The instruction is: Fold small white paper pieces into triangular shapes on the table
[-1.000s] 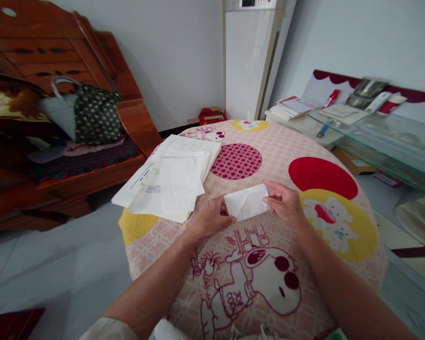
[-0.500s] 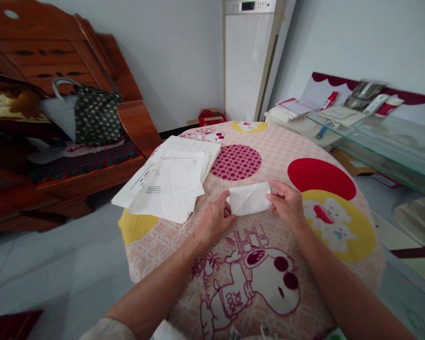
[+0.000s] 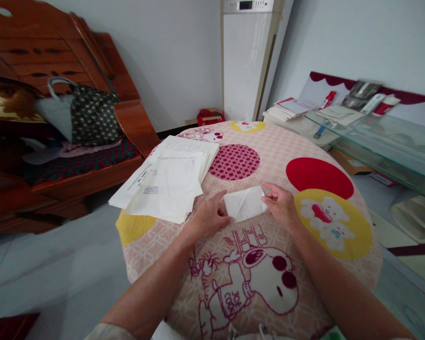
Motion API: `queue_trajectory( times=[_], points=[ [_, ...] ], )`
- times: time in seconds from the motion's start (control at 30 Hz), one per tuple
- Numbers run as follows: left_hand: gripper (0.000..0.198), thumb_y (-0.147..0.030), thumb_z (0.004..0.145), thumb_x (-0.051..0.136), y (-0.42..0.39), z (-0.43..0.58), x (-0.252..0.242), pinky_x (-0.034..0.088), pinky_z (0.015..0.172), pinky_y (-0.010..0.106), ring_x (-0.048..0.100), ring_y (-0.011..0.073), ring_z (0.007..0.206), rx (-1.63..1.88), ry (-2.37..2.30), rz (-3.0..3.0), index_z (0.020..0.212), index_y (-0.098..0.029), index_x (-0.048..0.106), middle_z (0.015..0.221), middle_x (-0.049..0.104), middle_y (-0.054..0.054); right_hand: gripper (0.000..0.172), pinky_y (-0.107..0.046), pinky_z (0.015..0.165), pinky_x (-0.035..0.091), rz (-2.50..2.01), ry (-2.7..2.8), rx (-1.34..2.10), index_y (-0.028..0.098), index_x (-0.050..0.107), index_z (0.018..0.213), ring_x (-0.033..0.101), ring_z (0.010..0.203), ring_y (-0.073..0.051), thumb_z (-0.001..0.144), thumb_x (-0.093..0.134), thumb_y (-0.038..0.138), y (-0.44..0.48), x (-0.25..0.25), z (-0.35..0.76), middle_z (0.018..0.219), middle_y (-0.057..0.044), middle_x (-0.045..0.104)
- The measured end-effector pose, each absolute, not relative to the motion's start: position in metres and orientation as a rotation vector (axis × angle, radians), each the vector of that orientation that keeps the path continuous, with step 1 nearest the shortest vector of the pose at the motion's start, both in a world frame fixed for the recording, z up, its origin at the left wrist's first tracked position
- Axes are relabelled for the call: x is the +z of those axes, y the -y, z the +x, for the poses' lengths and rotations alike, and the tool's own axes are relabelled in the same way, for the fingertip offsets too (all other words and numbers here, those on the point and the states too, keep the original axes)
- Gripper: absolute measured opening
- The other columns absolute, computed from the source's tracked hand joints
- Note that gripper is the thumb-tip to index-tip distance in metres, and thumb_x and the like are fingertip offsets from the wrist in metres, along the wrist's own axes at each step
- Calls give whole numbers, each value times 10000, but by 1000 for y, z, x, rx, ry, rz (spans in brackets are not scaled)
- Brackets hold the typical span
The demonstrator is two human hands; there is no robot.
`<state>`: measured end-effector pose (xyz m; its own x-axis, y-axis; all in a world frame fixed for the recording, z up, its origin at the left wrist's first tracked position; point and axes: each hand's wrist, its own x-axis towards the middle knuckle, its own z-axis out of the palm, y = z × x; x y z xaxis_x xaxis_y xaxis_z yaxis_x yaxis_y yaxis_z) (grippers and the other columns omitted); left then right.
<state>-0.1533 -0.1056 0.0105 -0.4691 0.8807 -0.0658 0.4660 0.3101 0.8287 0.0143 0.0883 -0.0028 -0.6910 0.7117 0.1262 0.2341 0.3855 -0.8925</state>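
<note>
A small folded white paper lies low over the round table's patterned cloth. My left hand pinches its left end with thumb and fingers closed. At the paper's right end my right hand grips it the same way. Both forearms reach in from the bottom of the view.
A loose stack of white printed sheets sits on the table's left side. A wooden bench with a dotted bag stands at left. A glass shelf with papers and cups is at right. A tall white appliance stands behind.
The folded paper was lifted and tilted up half a second ago; now both hands have brought it back down closer to the cloth. The view shifted slightly.
</note>
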Motion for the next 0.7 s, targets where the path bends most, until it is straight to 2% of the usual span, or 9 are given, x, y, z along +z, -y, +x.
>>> queue_trajectory(
  times=[0.07, 0.13, 0.2, 0.27, 0.4, 0.57, 0.7],
  points=[
    [733, -239, 781, 750, 107, -157, 11, 545, 629, 273, 679, 157, 694, 1265, -2185, 1208, 1444, -135, 455, 847, 731, 21, 546, -288, 532, 471, -769, 2202, 1182, 116, 679, 1258, 560, 541, -158, 751, 594, 301, -88, -4, 13, 684, -18, 665],
    [607, -264, 859, 701, 108, -157, 12, 594, 774, 328, 700, 180, 884, 1440, -2275, 1364, 1428, -173, 511, 1076, 721, 85, 530, -308, 594, 488, -742, 2239, 1105, 122, 685, 1250, 588, 591, -174, 759, 589, 296, -88, -6, 11, 691, -22, 669],
    [414, -240, 913, 646, 108, -153, 14, 585, 920, 392, 677, 210, 1059, 1435, -2224, 1655, 1325, -203, 626, 1208, 691, 106, 519, -319, 625, 491, -734, 2256, 1065, 130, 688, 1248, 603, 617, -186, 765, 584, 289, -87, -7, 10, 704, -29, 677],
    [301, -187, 946, 589, 108, -147, 13, 571, 973, 416, 661, 220, 1123, 1273, -2044, 1918, 1222, -218, 705, 1209, 702, 102, 510, -321, 629, 488, -741, 2267, 1052, 141, 688, 1250, 610, 629, -194, 773, 579, 286, -86, -7, 10, 716, -34, 684],
    [315, -130, 957, 545, 105, -143, 3, 562, 993, 402, 654, 216, 1148, 1010, -1839, 2062, 1192, -221, 733, 1230, 706, 109, 504, -320, 640, 489, -755, 2284, 1028, 136, 685, 1255, 616, 645, -200, 788, 568, 286, -85, -7, 10, 738, -39, 697],
    [334, -147, 956, 562, 104, -157, -8, 546, 1016, 424, 639, 228, 1184, 955, -1835, 2049, 1246, -220, 710, 1286, 686, 117, 515, -324, 645, 487, -758, 2304, 1007, 97, 692, 1238, 614, 645, -202, 779, 556, 288, -86, -7, 10, 725, -40, 692],
    [415, -79, 951, 495, 104, -153, -6, 522, 1063, 420, 607, 209, 1258, 949, -1821, 2063, 1288, -238, 679, 1346, 660, 101, 487, -314, 623, 480, -770, 2312, 999, 114, 710, 1204, 613, 632, -199, 773, 558, 284, -85, -6, 10, 713, -36, 690]
  ],
)
